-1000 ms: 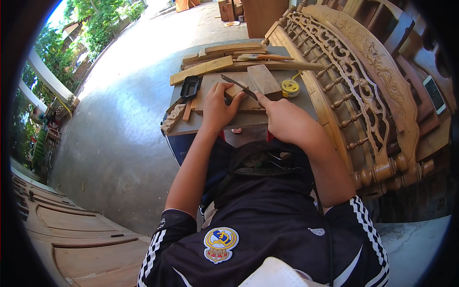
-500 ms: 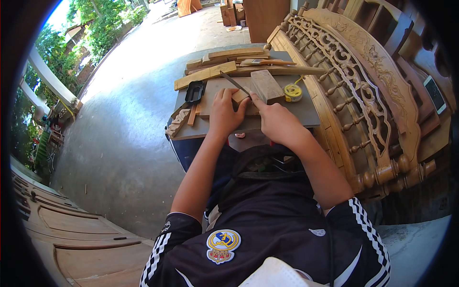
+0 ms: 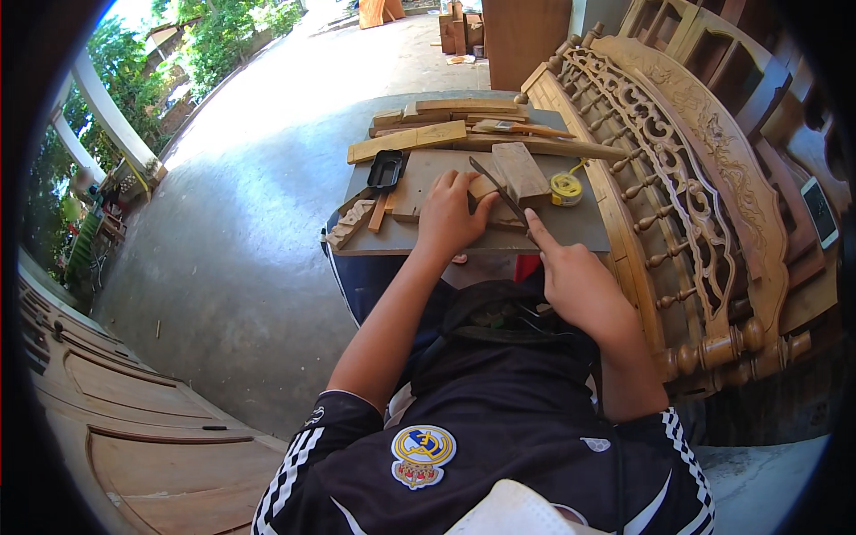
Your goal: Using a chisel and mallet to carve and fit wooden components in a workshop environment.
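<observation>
My left hand grips a small light wood block on a flat board atop the worktable, thumb and fingers bent around it. My right hand is closed on a long thin dark file-like blade, forefinger stretched along it, the blade lying diagonally across the block. A thicker block and a yellow tape measure sit to the right. A black tray and a carved wooden piece are at the left.
Several long timber pieces and a brush lie at the table's back. Carved furniture panels with turned spindles lean at the right, a phone on them. Wooden door panels are at lower left, plants beyond the concrete floor.
My right hand and the blade have moved down and right, back toward me, relative to the table. My left hand stays on the block. The whole view has also shifted.
</observation>
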`<action>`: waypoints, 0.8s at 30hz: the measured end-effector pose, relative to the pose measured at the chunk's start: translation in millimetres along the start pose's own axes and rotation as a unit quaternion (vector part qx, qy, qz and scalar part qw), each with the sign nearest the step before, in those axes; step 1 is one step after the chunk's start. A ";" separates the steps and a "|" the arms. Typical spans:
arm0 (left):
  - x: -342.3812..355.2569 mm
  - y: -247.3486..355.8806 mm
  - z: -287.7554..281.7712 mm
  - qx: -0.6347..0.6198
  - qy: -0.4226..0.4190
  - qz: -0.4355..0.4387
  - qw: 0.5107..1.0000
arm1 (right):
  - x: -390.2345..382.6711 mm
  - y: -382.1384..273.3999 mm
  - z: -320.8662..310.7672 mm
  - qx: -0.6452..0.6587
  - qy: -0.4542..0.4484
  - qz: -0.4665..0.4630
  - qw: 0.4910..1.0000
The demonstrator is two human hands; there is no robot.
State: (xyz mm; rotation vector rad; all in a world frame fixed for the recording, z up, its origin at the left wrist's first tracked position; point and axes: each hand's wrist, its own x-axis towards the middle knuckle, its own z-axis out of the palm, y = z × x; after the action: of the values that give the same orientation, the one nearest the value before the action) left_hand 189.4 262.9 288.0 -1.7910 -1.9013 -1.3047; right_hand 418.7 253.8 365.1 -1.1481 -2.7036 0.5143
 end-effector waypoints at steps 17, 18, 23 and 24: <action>-0.2 -4.0 -3.3 -0.009 -0.007 -0.021 1.000 | 15.9 1.3 5.7 0.011 -0.002 -0.018 1.000; 0.3 -4.9 -2.3 -0.009 -0.005 -0.020 1.000 | 19.4 2.1 7.5 0.010 0.020 -0.030 0.999; 0.7 -6.3 -3.4 -0.007 0.001 -0.016 1.000 | 26.9 3.2 3.9 0.010 0.027 -0.045 0.999; 0.3 -6.0 -3.9 -0.009 -0.004 -0.023 1.000 | 27.4 3.7 4.4 0.011 0.034 -0.052 0.998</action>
State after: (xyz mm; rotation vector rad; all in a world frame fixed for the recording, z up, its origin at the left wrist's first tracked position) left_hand 182.5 261.2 287.8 -1.7721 -1.9529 -1.3360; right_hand 401.0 274.9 360.0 -0.9949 -2.6760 0.4798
